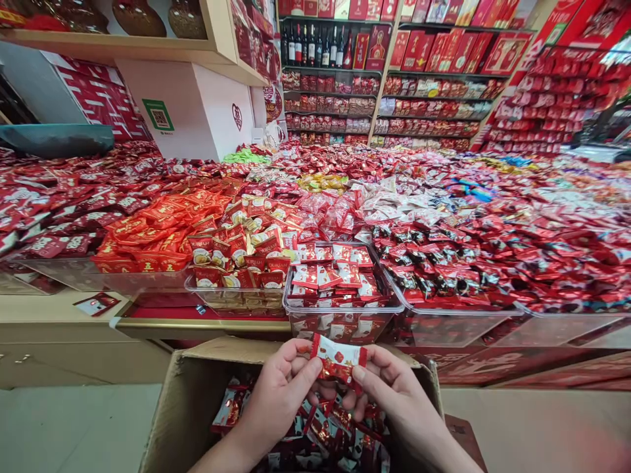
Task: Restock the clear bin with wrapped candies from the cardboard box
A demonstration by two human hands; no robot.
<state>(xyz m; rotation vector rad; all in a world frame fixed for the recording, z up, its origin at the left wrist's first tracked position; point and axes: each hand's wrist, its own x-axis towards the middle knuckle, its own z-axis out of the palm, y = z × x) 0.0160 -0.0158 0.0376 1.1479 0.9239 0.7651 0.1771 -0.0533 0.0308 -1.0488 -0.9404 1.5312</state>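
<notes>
A red and white wrapped candy (pixel 339 358) is stretched between my two hands, printed side up. My left hand (pixel 283 387) pinches its left end between thumb and fingers. At the right end, my right hand (pixel 389 384) grips the wrapper the same way. Both hands hover over an open cardboard box (pixel 170 414) partly filled with loose wrapped candies (pixel 325 427) of similar colours. Just beyond the box, a clear plastic bin (pixel 345 309) holds red and white candies (pixel 328 276) that look alike. My forearms cover part of the box.
Bins of durian candies (pixel 241 256), orange-red packets (pixel 152 230) and dark red candies (pixel 444 263) line the counter. A flat wrapper (pixel 97 303) lies on the ledge at left. Behind stand a white pillar (pixel 197 112) and shelves of wine bottles (pixel 315 47) and gift boxes (pixel 453 51).
</notes>
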